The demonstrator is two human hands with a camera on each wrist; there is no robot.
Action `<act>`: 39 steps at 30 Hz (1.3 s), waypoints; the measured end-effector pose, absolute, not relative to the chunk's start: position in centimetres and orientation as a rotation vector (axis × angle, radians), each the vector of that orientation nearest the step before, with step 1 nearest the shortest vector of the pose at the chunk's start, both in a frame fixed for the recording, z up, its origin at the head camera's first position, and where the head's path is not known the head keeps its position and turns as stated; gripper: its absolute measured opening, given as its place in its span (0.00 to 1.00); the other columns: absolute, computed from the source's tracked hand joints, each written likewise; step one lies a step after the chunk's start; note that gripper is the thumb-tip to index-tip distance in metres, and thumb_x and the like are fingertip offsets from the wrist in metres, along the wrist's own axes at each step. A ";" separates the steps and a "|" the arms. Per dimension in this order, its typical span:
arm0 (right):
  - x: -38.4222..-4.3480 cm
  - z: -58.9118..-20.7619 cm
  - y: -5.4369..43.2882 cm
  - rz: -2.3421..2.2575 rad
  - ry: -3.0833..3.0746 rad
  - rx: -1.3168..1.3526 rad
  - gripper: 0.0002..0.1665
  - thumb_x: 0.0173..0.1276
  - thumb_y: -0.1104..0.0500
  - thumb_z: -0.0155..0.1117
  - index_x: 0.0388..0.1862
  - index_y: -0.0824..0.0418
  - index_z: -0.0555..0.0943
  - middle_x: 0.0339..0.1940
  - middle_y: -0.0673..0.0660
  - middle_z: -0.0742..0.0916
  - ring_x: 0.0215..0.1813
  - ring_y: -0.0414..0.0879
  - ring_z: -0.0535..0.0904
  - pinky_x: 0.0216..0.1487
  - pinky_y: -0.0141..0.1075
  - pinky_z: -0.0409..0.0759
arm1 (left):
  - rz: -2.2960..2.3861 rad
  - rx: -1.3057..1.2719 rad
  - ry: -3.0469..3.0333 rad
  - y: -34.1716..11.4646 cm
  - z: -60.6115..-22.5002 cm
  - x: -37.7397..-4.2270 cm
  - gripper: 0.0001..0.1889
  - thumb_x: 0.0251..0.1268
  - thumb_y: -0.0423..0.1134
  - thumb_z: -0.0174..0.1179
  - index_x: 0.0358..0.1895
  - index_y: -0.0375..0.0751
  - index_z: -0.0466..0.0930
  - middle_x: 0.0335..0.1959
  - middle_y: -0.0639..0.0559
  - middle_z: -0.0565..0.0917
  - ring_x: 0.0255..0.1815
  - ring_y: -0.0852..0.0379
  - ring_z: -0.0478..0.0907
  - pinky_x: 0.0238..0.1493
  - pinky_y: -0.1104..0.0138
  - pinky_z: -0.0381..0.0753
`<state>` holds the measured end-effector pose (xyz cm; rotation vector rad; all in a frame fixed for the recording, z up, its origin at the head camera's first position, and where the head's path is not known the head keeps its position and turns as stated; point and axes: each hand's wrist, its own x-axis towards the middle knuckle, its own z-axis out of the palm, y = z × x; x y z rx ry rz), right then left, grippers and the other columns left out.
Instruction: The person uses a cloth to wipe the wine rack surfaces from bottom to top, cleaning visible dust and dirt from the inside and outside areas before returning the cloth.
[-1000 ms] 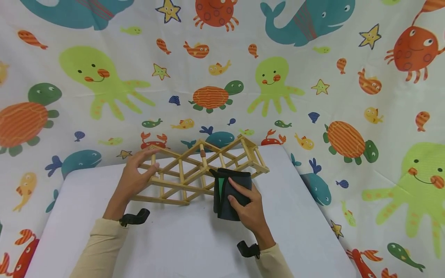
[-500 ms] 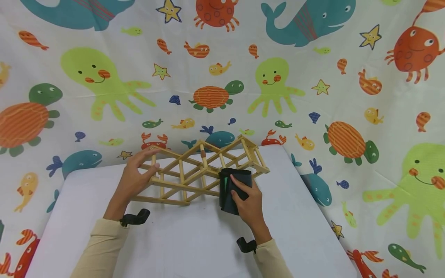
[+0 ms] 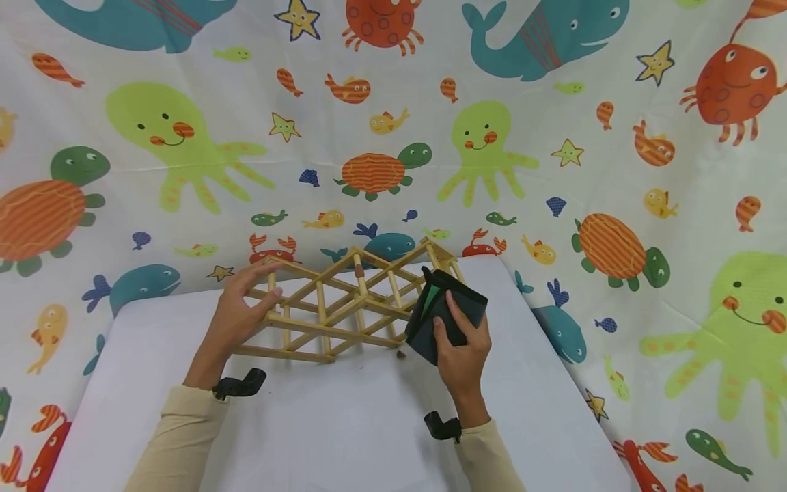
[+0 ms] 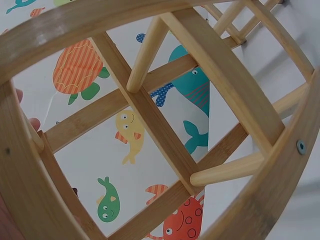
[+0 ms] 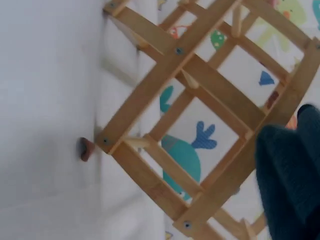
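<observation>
A light wooden lattice rack (image 3: 320, 303), made of crossed slats and round dowels, stands expanded on the table. My left hand (image 3: 236, 307) grips its left end, thumb in front and fingers over the top; fingertips (image 4: 34, 123) show behind a slat in the left wrist view. In my right hand (image 3: 464, 355) is a folded dark blue-grey cloth (image 3: 423, 338) with black edging and a green inner layer. The thumb and fingers pinch it against the rack's right part, hiding some slats there. The right wrist view shows the cloth (image 5: 290, 170) beside a long slat.
A small brown bit (image 3: 401, 354) lies on the white table (image 3: 332, 424) by the rack's lower corner. Brown material wraps one upright dowel (image 3: 359, 271). Behind the table hangs a curtain (image 3: 246, 68) printed with sea animals.
My right hand has moved right along the rack with the cloth, which is now tilted. The small brown bit on the table has come into view. My left hand stays in place.
</observation>
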<state>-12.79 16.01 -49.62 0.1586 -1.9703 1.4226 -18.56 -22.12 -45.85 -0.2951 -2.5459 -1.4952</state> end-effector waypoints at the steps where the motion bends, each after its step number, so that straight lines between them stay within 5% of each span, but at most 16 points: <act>1: -13.0 -49.7 16.0 1.434 -1.959 0.127 0.33 0.68 0.73 0.72 0.71 0.57 0.83 0.71 0.63 0.79 0.70 0.51 0.76 0.64 0.23 0.79 | -1.498 -0.293 -2.548 -22.1 -45.8 -18.5 0.26 0.77 0.40 0.63 0.76 0.49 0.75 0.80 0.39 0.70 0.83 0.32 0.59 0.74 0.22 0.54; 5: -13.1 -50.7 15.8 1.487 -1.975 0.081 0.33 0.68 0.75 0.71 0.71 0.58 0.82 0.72 0.65 0.78 0.72 0.55 0.75 0.64 0.22 0.78 | -1.506 -0.287 -2.555 -22.0 -45.8 -18.4 0.27 0.77 0.42 0.63 0.76 0.51 0.75 0.80 0.40 0.70 0.84 0.33 0.59 0.74 0.22 0.52; 12: -12.2 -52.2 15.5 1.531 -2.121 0.149 0.32 0.69 0.68 0.74 0.70 0.48 0.84 0.70 0.54 0.81 0.66 0.47 0.79 0.58 0.26 0.81 | -1.502 -0.296 -2.546 -21.9 -45.7 -18.4 0.27 0.77 0.41 0.63 0.76 0.49 0.75 0.80 0.40 0.71 0.84 0.33 0.58 0.74 0.21 0.51; 19: -12.6 -51.2 15.7 1.528 -1.916 0.104 0.33 0.72 0.67 0.71 0.73 0.50 0.81 0.74 0.59 0.77 0.74 0.53 0.74 0.67 0.27 0.80 | -1.504 -0.309 -2.535 -21.9 -45.7 -18.5 0.27 0.77 0.40 0.63 0.76 0.50 0.75 0.80 0.41 0.70 0.84 0.33 0.58 0.75 0.22 0.52; 29: -12.3 -53.2 14.8 1.680 -2.136 0.089 0.32 0.67 0.69 0.74 0.68 0.47 0.85 0.68 0.58 0.82 0.66 0.51 0.79 0.54 0.27 0.84 | -1.464 -0.269 -2.568 -21.9 -45.8 -18.2 0.27 0.78 0.43 0.62 0.77 0.50 0.74 0.81 0.39 0.69 0.84 0.31 0.57 0.73 0.19 0.51; 39: -12.8 -52.4 15.3 1.713 -1.986 0.012 0.31 0.72 0.65 0.72 0.72 0.46 0.82 0.72 0.58 0.79 0.71 0.52 0.76 0.60 0.26 0.83 | -1.432 -0.242 -2.604 -21.7 -45.4 -18.1 0.27 0.79 0.43 0.61 0.77 0.48 0.73 0.82 0.36 0.67 0.84 0.29 0.56 0.73 0.19 0.51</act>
